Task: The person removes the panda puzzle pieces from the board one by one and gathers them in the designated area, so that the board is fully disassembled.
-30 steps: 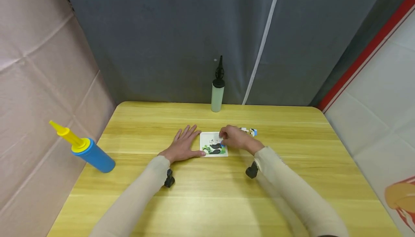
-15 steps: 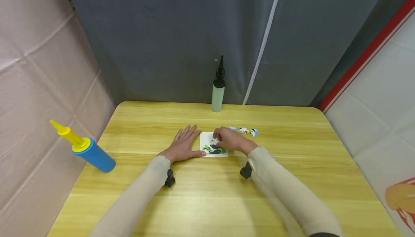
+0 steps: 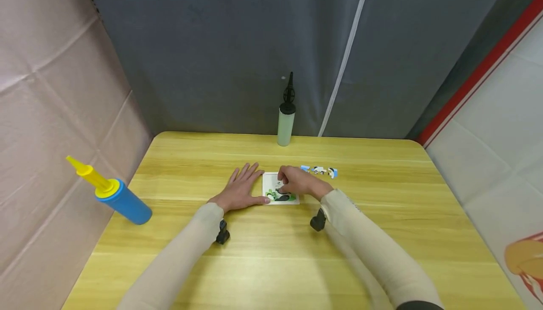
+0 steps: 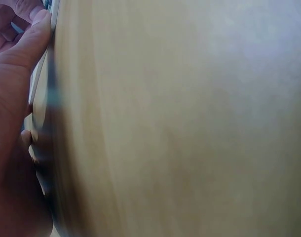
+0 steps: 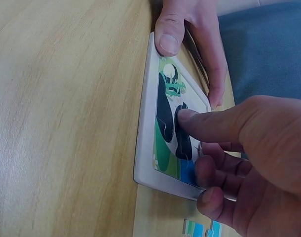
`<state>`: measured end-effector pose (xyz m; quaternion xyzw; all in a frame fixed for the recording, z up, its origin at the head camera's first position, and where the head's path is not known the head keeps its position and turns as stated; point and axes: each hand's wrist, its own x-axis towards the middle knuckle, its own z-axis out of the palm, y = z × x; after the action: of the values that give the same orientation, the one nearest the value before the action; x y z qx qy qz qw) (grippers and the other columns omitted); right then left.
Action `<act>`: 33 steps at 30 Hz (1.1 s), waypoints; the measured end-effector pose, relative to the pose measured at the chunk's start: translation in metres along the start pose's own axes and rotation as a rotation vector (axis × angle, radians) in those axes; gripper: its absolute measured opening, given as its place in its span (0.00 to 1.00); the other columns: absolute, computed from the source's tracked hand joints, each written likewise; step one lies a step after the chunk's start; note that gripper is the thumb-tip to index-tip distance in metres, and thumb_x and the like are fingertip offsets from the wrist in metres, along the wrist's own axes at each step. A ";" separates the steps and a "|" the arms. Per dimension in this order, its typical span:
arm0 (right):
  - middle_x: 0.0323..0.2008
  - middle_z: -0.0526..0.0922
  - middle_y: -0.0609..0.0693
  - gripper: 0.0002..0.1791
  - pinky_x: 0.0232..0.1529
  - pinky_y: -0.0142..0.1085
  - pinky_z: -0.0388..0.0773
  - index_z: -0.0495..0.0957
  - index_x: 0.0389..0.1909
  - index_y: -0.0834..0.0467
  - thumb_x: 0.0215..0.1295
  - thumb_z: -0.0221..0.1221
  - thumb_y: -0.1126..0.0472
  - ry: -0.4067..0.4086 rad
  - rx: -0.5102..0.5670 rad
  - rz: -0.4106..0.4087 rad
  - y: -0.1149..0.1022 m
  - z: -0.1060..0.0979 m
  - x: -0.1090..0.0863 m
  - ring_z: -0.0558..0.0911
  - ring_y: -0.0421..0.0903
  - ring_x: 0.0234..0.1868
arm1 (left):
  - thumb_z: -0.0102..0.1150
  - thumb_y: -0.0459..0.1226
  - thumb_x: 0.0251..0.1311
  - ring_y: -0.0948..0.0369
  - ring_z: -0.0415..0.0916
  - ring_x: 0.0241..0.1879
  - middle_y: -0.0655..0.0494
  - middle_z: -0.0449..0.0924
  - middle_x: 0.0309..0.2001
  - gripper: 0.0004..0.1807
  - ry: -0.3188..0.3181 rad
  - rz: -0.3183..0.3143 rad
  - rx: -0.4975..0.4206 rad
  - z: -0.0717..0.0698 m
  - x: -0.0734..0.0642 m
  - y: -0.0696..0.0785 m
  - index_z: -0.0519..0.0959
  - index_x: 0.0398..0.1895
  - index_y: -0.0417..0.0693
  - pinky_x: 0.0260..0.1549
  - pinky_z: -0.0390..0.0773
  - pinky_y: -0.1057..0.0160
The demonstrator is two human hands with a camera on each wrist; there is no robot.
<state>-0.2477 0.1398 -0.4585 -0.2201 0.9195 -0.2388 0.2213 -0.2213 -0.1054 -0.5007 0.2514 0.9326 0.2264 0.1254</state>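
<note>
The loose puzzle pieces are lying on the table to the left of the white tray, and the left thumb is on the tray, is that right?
Not quite: the head view shows the loose puzzle pieces on the table to the right of the white tray.

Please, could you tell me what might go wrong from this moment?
The right hand appears to touch the panda puzzle with its thumb, so it might disturb the picture. The loose puzzle pieces lie just beyond that hand; a knuckle could brush them away. The left hand has its thumb at a corner of the white frame; if it lifts, the frame might slide.
</note>
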 end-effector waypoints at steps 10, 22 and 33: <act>0.40 0.76 0.52 0.15 0.45 0.38 0.74 0.76 0.50 0.62 0.70 0.70 0.62 0.031 0.003 -0.037 0.001 0.001 -0.001 0.74 0.46 0.41 | 0.62 0.68 0.66 0.43 0.32 0.89 0.47 0.38 0.90 0.56 -0.003 -0.002 -0.001 0.002 0.002 -0.002 0.54 0.87 0.50 0.85 0.33 0.34; 0.39 0.78 0.52 0.15 0.41 0.35 0.74 0.74 0.48 0.60 0.69 0.70 0.64 0.062 0.067 -0.062 0.000 0.001 -0.005 0.75 0.45 0.38 | 0.61 0.71 0.64 0.42 0.33 0.89 0.46 0.39 0.89 0.57 0.011 0.003 -0.001 0.004 0.002 -0.004 0.55 0.87 0.50 0.85 0.33 0.33; 0.39 0.81 0.55 0.07 0.32 0.34 0.81 0.75 0.48 0.63 0.78 0.61 0.64 0.069 0.273 -0.089 0.005 -0.011 -0.010 0.81 0.45 0.27 | 0.63 0.69 0.65 0.45 0.32 0.89 0.49 0.37 0.90 0.56 0.001 -0.016 0.022 0.006 0.006 -0.004 0.54 0.87 0.53 0.86 0.32 0.35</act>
<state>-0.2465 0.1530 -0.4497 -0.2202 0.8749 -0.3786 0.2067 -0.2258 -0.1038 -0.5082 0.2450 0.9371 0.2153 0.1241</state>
